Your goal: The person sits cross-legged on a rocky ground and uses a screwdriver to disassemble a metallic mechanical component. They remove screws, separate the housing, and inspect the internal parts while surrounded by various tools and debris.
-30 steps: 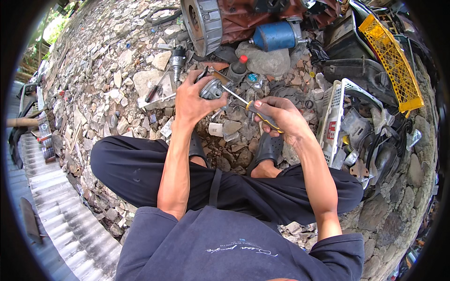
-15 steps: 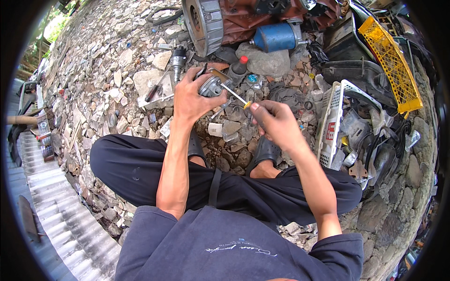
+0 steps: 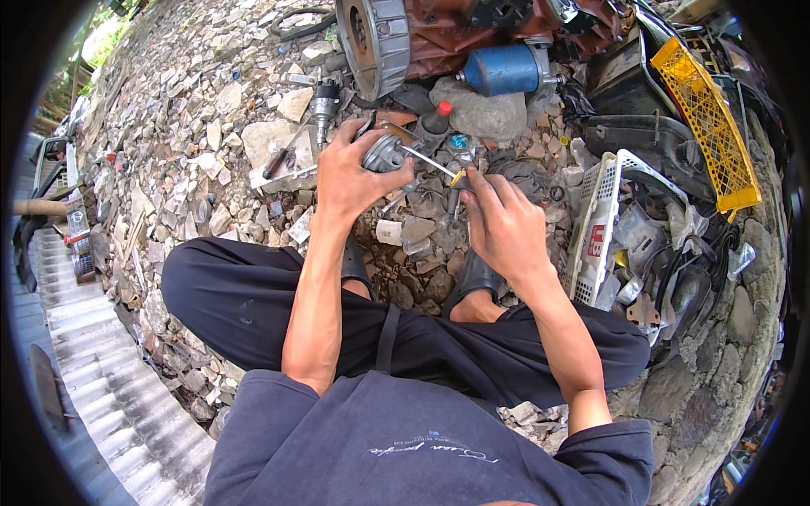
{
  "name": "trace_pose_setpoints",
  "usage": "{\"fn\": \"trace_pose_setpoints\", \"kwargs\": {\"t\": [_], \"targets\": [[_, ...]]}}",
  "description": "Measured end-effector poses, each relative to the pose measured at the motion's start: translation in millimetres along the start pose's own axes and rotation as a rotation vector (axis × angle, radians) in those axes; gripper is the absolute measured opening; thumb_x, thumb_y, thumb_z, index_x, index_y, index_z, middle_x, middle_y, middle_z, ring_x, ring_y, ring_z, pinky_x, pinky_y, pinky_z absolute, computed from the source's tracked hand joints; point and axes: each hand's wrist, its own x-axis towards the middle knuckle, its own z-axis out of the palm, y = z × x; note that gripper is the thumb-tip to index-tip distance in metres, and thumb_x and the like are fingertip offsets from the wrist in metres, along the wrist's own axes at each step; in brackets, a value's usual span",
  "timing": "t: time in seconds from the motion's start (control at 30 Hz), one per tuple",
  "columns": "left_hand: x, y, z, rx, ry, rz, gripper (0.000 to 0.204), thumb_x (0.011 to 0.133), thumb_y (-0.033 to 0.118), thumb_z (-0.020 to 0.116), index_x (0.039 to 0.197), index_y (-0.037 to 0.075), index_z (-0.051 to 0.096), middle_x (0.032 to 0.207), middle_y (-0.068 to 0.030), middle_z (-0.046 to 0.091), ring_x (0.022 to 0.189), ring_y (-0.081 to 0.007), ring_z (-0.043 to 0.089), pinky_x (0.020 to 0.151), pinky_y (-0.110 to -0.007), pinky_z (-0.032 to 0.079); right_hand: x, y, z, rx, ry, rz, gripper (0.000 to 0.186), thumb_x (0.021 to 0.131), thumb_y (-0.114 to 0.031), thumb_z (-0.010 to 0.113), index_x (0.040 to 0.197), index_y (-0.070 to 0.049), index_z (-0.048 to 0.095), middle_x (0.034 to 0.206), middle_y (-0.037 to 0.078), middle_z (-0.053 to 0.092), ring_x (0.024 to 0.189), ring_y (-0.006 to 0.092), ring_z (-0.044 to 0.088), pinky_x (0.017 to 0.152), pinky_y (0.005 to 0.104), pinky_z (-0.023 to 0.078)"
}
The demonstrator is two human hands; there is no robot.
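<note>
My left hand (image 3: 344,179) is closed around a round silver-grey metal part (image 3: 385,155), its thumb along the near side. In my right hand (image 3: 511,226) is a screwdriver (image 3: 433,162) with a pale shaft, a yellow collar and a dark handle. The shaft slants up to the left, and its tip meets the right side of the metal part; exactly where it seats is too small to tell. My right fingers and thumb pinch the handle, partly covering it. Just beyond the metal part stands a dark bottle with a red cap (image 3: 443,108).
Beyond my hands lie a large reddish-brown machine housing (image 3: 447,46) and a blue cylinder (image 3: 502,69). Left of them, a metal shaft part (image 3: 323,105) and another screwdriver (image 3: 274,163) rest near a flat stone. A white crate (image 3: 595,215) of parts stands right, below a yellow grille (image 3: 704,126).
My right hand has shifted slightly right, and its fingers now reach forward over the screwdriver's handle instead of curling around it. My left hand keeps hold of the metal part.
</note>
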Motion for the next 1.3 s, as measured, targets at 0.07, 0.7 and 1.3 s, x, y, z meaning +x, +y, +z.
{"fn": "trace_pose_setpoints", "kwargs": {"t": [0.07,0.7,1.3], "targets": [[-0.5,-0.5,2.4,-0.015,-0.003,0.014,0.048,0.06,0.03,0.084,0.101,0.005,0.075,0.114,-0.0178,0.066,0.097,-0.0325,0.069,0.085,-0.039,0.055,1.9,2.6,-1.6,0.403,-0.182,0.367,0.027,0.093,-0.019,0.065,0.112,0.0,0.064,0.087,0.009,0.065,0.056,0.0206,0.058,0.051,0.031,0.048],[-0.8,-17.2,7.4,0.035,0.004,-0.021,0.049,0.062,0.031,0.084,0.102,0.004,0.075,0.111,-0.0172,0.067,0.098,-0.0332,0.068,0.086,-0.04,0.053,-6.2,5.1,25.3,0.247,-0.027,0.091,0.029,0.089,-0.013,0.064,0.116,-0.003,0.064,0.099,0.009,0.067,0.068,0.0227,0.065,0.059,0.0332,0.053],[-10.0,-18.8,15.6,0.0,-0.065,-0.017,0.05,0.06,0.032,0.086,0.101,0.005,0.075,0.113,-0.0188,0.066,0.098,-0.0347,0.069,0.083,-0.041,0.055,-2.8,-2.0,0.2,0.114,-0.09,0.062,0.022,0.086,-0.015,0.069,0.103,-0.004,0.062,0.087,0.009,0.062,0.069,0.0272,0.065,0.066,0.0395,0.052]]}}
